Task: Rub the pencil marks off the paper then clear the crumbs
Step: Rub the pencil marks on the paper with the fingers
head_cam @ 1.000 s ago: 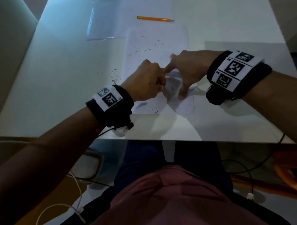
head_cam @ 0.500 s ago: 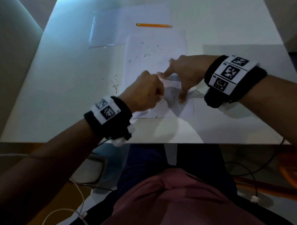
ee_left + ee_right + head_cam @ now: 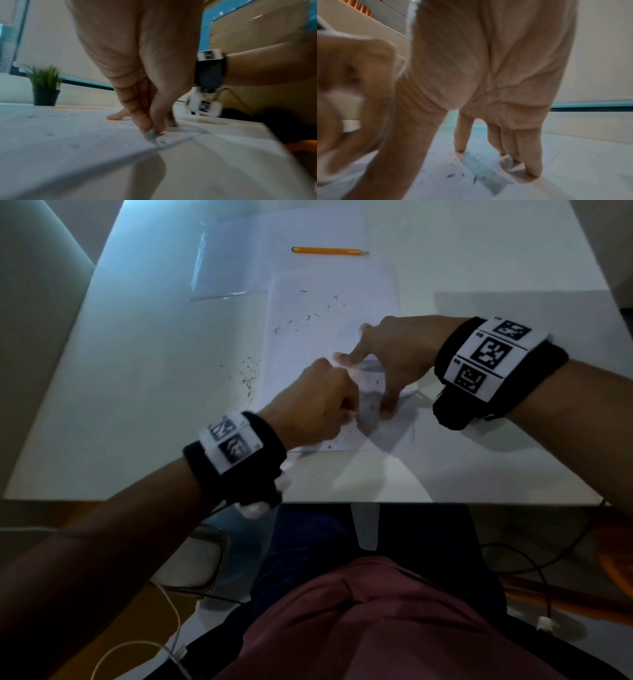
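Observation:
A white paper (image 3: pixel 325 313) lies on the white table (image 3: pixel 137 405), strewn with dark eraser crumbs (image 3: pixel 308 316); more crumbs (image 3: pixel 250 374) lie on the table off its left edge. My left hand (image 3: pixel 325 402) is curled over the paper's near right part and grips a white eraser (image 3: pixel 347 108), blurred with motion. In the left wrist view its fingertips (image 3: pixel 145 128) bear down on the sheet. My right hand (image 3: pixel 383 364) presses the paper flat with straight, spread fingers (image 3: pixel 529 162) just beside the left hand. Pencil marks under the hands are hidden.
An orange pencil (image 3: pixel 329 251) lies across the far side of the table, beyond the paper. A clear plastic sleeve (image 3: pixel 219 268) sits at the far left. A small potted plant (image 3: pixel 44 86) stands past the table's far edge. The table's near edge (image 3: pixel 308 501) is close below my wrists.
My left hand has slid a little toward the near edge of the paper while rubbing. The right hand has stayed pressed on the sheet. The head view has tilted slightly.

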